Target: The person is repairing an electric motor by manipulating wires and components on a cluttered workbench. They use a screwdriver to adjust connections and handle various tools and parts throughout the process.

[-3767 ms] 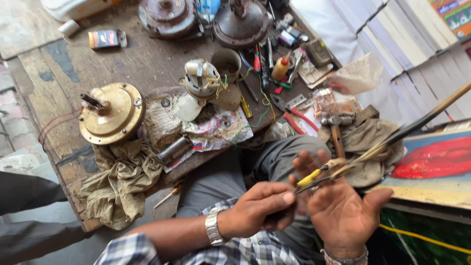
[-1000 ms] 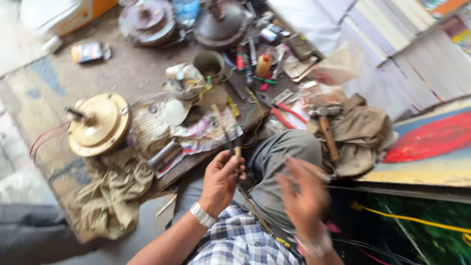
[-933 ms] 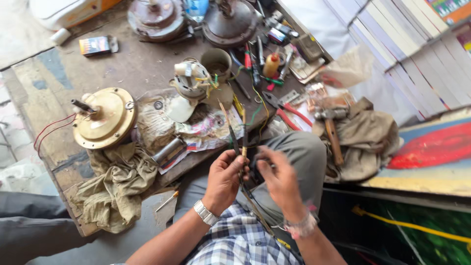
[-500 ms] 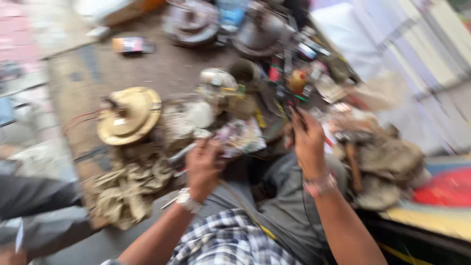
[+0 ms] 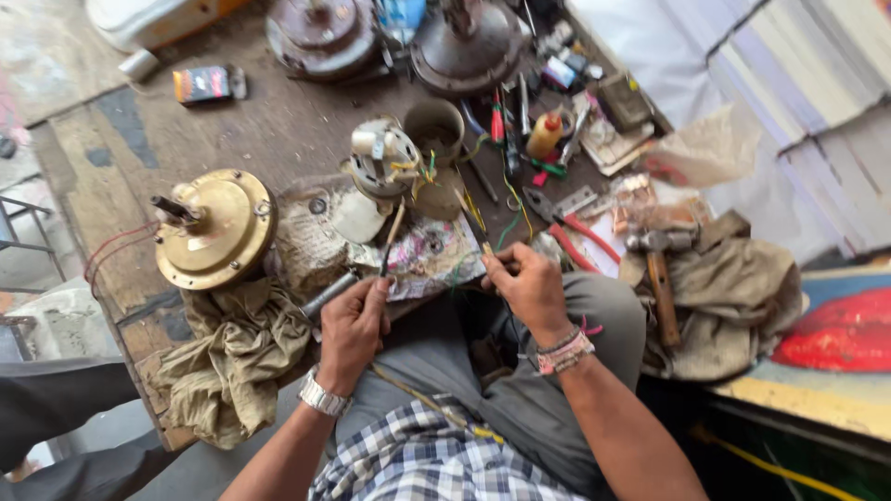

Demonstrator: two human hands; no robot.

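The small white motor core (image 5: 385,156), with coloured leads trailing from it, stands near the middle of the wooden workbench (image 5: 278,121) and serves as the reference point. Below and slightly left of it, the left hand (image 5: 353,325) is closed in a pinch around a thin dark-tipped tool (image 5: 392,237), whose shaft angles up toward the core; the fingers are nearly shut on the handle, a grip that suits fine control of the tip. Below and right of the core, the right hand (image 5: 531,286) is curled around a second slim tool (image 5: 471,221), fingers closed on its lower end, its point also aimed at the core. Both hands rest at the bench edge above the lap, which steadies them. Left of the core stands a brass-coloured fan motor housing (image 5: 215,227) with its shaft upward, above a crumpled rag (image 5: 232,362). Right of the core lie red-handled pliers (image 5: 575,227) and a hammer (image 5: 657,269), both within the right hand's reach. Above the core sits a round cup (image 5: 434,125).
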